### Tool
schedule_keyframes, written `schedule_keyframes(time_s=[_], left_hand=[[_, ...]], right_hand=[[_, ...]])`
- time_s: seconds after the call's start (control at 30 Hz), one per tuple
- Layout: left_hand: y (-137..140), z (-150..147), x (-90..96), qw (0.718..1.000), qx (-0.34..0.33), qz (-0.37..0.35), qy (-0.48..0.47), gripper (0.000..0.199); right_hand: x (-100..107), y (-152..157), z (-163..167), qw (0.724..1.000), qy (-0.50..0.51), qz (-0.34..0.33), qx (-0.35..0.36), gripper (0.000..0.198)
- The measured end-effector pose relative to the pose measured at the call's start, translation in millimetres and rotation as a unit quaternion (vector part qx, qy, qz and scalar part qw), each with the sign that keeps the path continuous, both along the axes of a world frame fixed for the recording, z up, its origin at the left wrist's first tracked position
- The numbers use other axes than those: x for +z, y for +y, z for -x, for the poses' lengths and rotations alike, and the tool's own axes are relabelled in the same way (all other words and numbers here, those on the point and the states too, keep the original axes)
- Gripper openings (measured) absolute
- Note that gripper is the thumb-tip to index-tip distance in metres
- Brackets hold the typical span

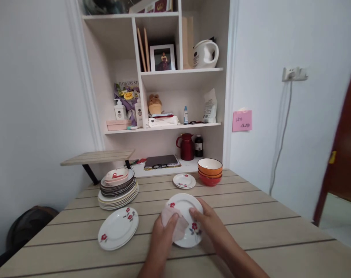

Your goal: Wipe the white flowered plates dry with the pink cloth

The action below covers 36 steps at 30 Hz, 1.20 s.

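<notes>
Between my hands, over the near middle of the table, is a white plate (pixel 183 200) with red flowers. My right hand (pixel 211 222) grips its right rim, thumb lying on the upper face. A thin pale pink cloth or tissue (pixel 179 228) is pinched in my left hand (pixel 164 231), thumb on top, and pressed against the plate's left side. The fingers under the plate are hidden. To the left lie oval flowered plates (pixel 117 228), stacked. Beyond the held plate sit small flowered plates (pixel 183 180), also stacked.
Several plates (pixel 117 199) with a small pinkish dish on top are piled at the left, beside a raised wooden shelf (pixel 97 157). Orange and red bowls (pixel 210 172) are nested at the back right. A red jug (pixel 187 147) and a laptop (pixel 161 161) stand behind.
</notes>
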State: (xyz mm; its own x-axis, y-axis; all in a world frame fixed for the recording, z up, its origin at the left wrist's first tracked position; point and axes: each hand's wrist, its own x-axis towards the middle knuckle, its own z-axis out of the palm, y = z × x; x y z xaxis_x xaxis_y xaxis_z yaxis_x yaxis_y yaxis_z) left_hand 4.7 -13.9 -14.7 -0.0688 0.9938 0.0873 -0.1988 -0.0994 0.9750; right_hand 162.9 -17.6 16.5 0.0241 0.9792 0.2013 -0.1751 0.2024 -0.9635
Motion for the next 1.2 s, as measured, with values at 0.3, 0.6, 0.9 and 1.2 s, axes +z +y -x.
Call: schedule_keyframes(time_s=[0.3,0.6,0.9,1.2], left_hand=[[-3.6,4.5,10.6,0.993,0.063,-0.063,0.082,0.044],[11.4,11.8,0.1,0.995,0.093,-0.01,0.029,0.061],[20.3,13.0,-12.8,0.995,0.091,0.036,-0.005,0.064],[19.8,15.1,-13.4,0.993,0.105,0.051,-0.018,0.057]], right_hand=[[45.7,20.8,-8.8,0.968,-0.165,-0.011,0.187,0.015],[-2.9,25.0,21.6,0.994,0.02,-0.009,0.11,0.031],[-20.6,23.9,36.3,0.987,0.155,0.029,0.022,0.042],[-24.7,19.7,39.9,0.985,0.151,0.08,0.021,0.041]])
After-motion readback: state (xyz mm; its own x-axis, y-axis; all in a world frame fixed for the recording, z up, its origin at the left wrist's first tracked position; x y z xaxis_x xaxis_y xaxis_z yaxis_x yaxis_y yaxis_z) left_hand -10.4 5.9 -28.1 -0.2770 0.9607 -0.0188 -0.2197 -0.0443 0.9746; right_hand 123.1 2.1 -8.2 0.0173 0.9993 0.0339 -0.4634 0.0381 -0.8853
